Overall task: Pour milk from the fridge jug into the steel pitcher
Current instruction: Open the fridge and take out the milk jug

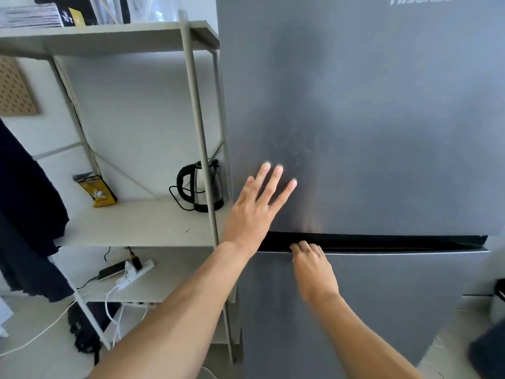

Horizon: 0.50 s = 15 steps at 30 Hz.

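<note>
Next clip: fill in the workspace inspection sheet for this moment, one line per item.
Surface: grey fridge, both doors look shut.
Job's things: jug and pitcher, nothing seen.
Clutter: kettle and yellow bag on shelf.
Grippers: left hand flat, fingers spread on upper door; right hand fingers hooked into the dark gap between doors.
Cables: power strip, white leads on floor.
Surroundings: dark cloth hanging at left.

fridge door (382, 119): grey metal, smooth, a bit smudgy
kettle (203, 187): shiny steel, black plastic handle
shelf (136, 222): matt, pale
pegboard (15, 88): brown wood
</note>
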### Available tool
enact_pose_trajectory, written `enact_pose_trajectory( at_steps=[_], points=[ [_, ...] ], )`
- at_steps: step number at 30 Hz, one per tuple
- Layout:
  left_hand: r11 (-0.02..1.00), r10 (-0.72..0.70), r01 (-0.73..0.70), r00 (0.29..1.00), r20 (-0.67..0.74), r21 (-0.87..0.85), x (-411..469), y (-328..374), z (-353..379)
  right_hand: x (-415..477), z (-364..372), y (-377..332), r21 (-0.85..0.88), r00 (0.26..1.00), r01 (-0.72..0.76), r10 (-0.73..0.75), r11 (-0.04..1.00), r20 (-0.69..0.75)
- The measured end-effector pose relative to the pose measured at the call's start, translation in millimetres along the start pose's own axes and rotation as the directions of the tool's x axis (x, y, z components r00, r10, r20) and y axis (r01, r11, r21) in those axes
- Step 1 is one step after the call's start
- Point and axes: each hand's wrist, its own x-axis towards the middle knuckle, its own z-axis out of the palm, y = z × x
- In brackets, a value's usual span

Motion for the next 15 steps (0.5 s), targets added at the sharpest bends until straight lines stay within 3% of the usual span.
enact_pose_trajectory(
  at_steps=[10,15],
  points=[
    [0.977,0.004,0.023,0.992,0.127,-0.214,-5,0,-14,-60,-18,-1,0.143,1.000,-0.012,0.016,0.990,-0.025],
    [0.927,0.019,0.065,0.975,0.219,-0.369,-26,-2,-30,-93,-39,4,0.320,0.998,-0.064,0.060,0.945,0.023]
  ],
)
